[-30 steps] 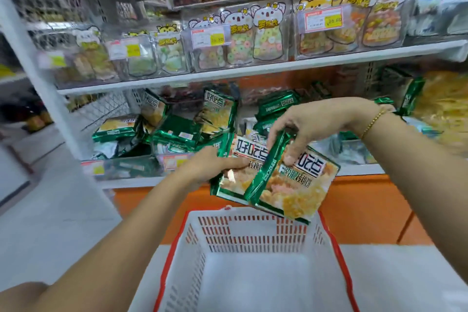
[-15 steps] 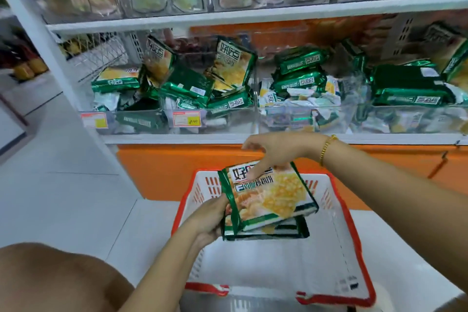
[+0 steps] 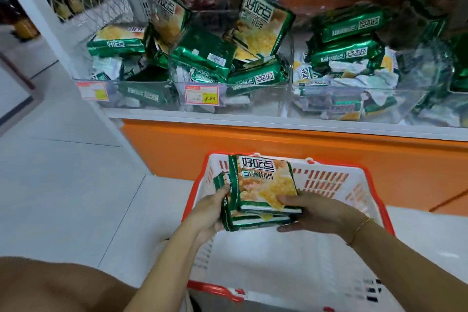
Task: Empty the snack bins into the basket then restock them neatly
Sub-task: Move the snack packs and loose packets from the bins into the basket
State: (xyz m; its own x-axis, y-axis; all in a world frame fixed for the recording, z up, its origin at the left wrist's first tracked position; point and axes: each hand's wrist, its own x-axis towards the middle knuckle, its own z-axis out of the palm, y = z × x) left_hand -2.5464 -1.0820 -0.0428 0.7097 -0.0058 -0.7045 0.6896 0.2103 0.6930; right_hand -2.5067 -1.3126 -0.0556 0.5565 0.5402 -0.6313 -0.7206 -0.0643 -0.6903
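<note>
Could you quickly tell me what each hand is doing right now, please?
Left hand: closed on the left edge of the snack packets, over the basket.
Right hand: closed on the same packets, thumb on top.

My left hand (image 3: 210, 213) keeps its fingers out of sight beneath the packets (image 3: 266, 185), whose top one covers all but the edges of those below. The basket (image 3: 377, 192) runs off the bottom edge and the last bin (image 3: 458, 99) off the right. The left tag (image 3: 93, 91) is too blurred to read.
</note>
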